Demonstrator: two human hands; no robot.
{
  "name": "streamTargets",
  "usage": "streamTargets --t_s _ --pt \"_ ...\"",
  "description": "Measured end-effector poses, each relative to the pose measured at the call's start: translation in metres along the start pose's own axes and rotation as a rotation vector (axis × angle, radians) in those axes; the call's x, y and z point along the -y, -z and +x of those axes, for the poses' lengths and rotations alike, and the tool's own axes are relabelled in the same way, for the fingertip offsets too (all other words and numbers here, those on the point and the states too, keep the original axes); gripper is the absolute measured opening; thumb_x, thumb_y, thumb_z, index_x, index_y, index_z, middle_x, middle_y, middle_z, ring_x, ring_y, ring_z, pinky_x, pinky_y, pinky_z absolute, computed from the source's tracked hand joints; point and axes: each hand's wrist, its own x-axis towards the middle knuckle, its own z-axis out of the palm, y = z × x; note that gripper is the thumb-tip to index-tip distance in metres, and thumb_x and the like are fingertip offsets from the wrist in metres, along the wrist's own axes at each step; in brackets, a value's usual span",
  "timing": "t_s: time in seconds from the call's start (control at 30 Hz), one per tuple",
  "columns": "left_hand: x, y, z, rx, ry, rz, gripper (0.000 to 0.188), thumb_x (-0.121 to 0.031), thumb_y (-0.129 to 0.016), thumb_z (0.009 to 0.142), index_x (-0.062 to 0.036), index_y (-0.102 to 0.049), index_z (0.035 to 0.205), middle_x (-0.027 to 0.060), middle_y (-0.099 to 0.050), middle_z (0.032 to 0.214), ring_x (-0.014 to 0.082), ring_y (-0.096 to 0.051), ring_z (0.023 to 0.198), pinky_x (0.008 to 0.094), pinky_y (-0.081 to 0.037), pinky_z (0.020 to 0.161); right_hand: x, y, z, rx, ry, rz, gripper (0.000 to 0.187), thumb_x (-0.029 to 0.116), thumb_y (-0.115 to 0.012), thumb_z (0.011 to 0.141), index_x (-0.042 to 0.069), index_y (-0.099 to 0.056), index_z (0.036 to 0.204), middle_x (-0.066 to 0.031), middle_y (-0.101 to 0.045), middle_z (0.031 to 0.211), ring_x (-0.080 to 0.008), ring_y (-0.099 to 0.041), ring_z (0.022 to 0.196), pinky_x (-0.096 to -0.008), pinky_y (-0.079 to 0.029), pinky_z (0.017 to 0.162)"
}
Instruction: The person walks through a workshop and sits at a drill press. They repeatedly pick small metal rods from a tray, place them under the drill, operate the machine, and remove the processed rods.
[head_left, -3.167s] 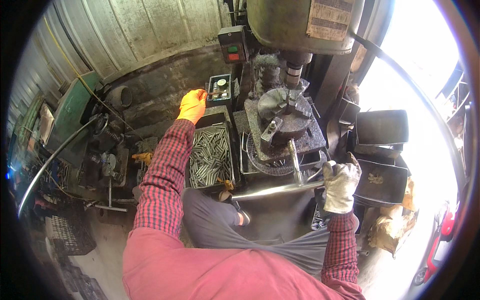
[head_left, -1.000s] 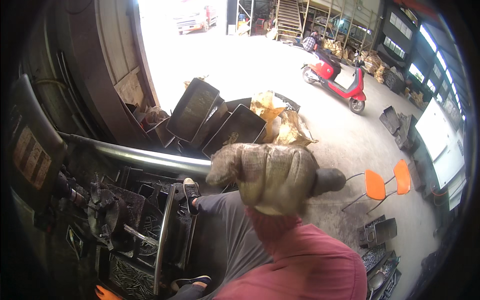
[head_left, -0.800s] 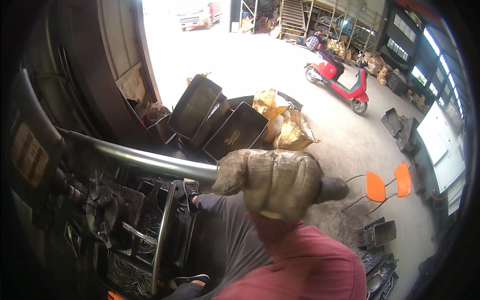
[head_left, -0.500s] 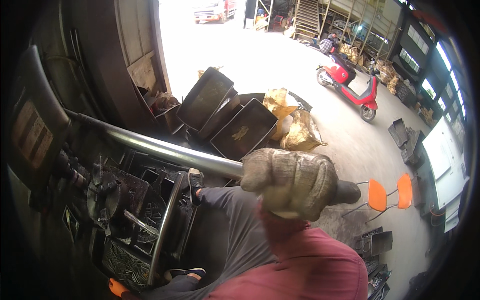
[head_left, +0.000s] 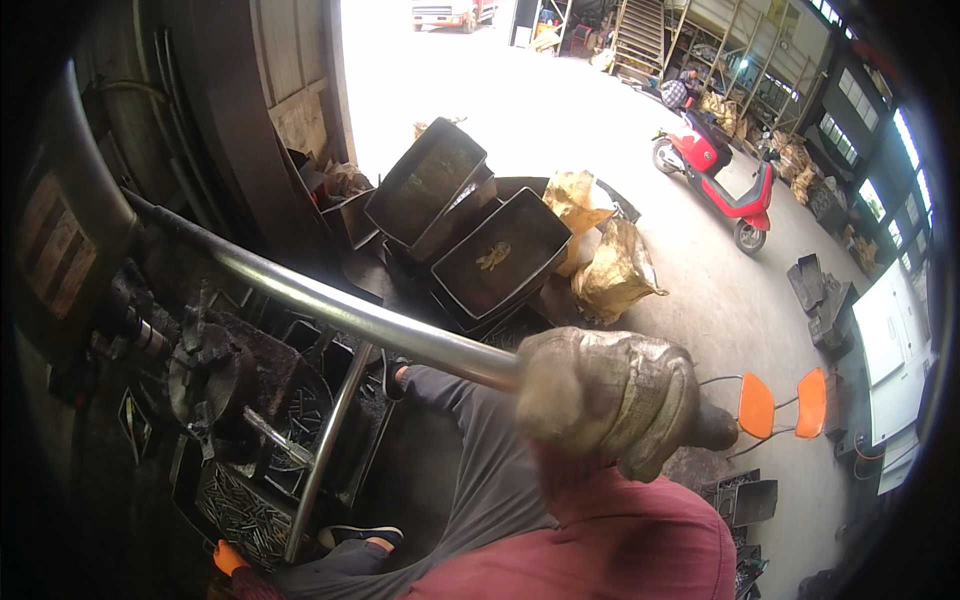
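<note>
The right hand (head_left: 612,395), in a dirty grey-beige fabric glove, is clenched around the right end of a long, polished steel lever (head_left: 350,318), which slants from beside the dark rounded machine housing (head_left: 108,205) at left, while a black rounded grip (head_left: 716,428) pokes out to the right of the fist. The left hand (head_left: 230,557), in an orange glove, lies at near left, well apart from that lever and beside a black tray of slim metal pins (head_left: 178,492); whether it grasps anything I cannot tell. On the housing, a brownish rectangular label (head_left: 58,245) with dark bands is too blurred to read.
</note>
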Motion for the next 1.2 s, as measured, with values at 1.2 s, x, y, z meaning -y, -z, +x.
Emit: streamTargets --t_s 1.2 --pt "-0.057 -0.009 -0.06 -0.082 0.162 0.223 0.047 -0.029 -0.068 0.094 0.002 -0.07 0.129 0.0197 -0.073 0.127 0.0321 -0.069 0.119 0.0408 -0.052 0.103 0.078 -0.073 -0.055 0.679 0.166 2.144 0.032 0.018 -0.037 0.107 0.014 -0.037 0.075 0.0047 -0.026 0.066 -0.0121 -0.024 0.048 -0.0264 -0.024 0.052"
